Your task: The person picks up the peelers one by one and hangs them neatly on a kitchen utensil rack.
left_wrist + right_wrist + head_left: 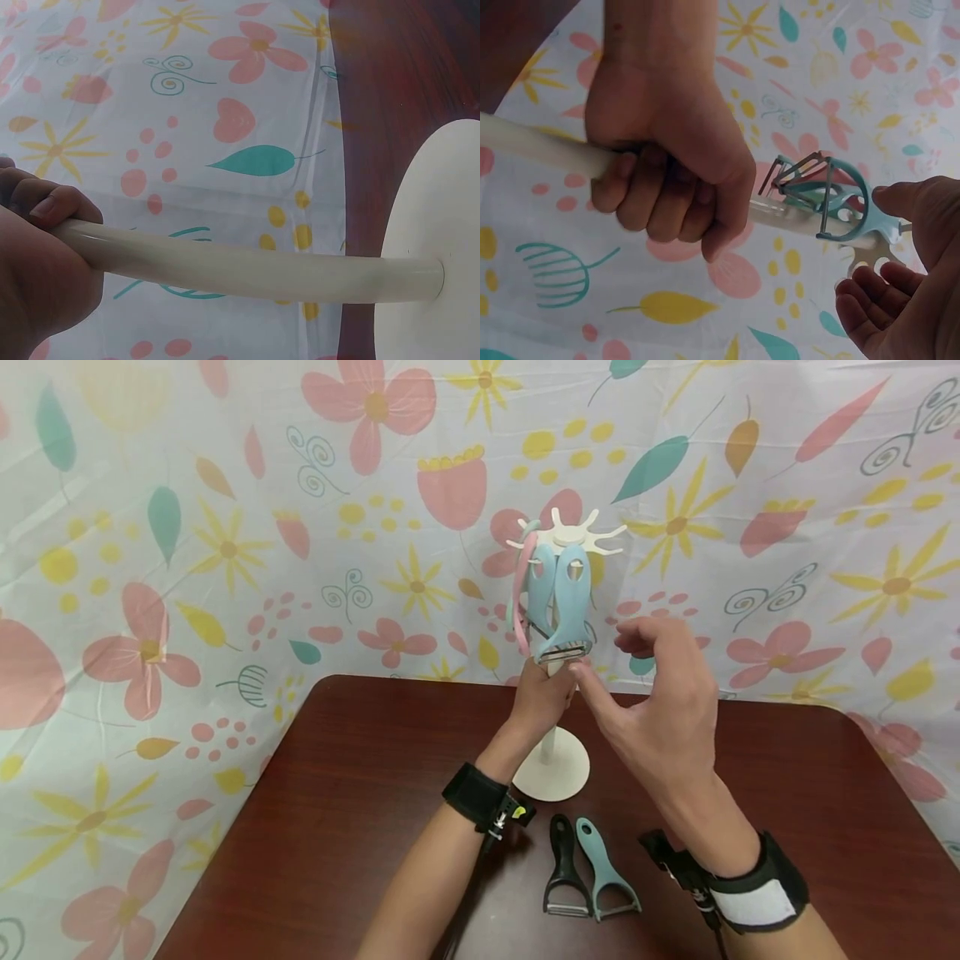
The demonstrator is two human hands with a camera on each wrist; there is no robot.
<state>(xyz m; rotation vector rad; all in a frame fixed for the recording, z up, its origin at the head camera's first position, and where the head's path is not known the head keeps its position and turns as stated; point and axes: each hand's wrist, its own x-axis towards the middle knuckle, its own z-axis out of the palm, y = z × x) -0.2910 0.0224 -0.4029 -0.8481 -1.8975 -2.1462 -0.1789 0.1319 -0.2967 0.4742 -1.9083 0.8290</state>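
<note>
A patterned cloth (262,552) makes the background on the far side, and before it there is the brown table (352,802). On the table, near the middle, stands the white stand (562,778), with its crown of hooks (570,536) at the top. The right hand (667,710) is at the right of the stand; its fingers are loosely bent, apart from the thumb, and it seems to hold nothing. The left hand (543,693) is wrapped around the pole, below the hanging peelers, probably to keep the stand steady. Two light-blue peelers (573,589) hang at the front, blades down, and a pink peeler (521,585) hangs at their left; the handle holes seem to serve for this. At the near side, a black peeler (561,847) and a teal peeler (596,852) lie side by side, handles toward the stand, perhaps for easy reach.

I cannot tell if the right thumb touches the front blue peeler. Something greenish behind the pink one is mostly hidden, and both forearms are cut off.
</note>
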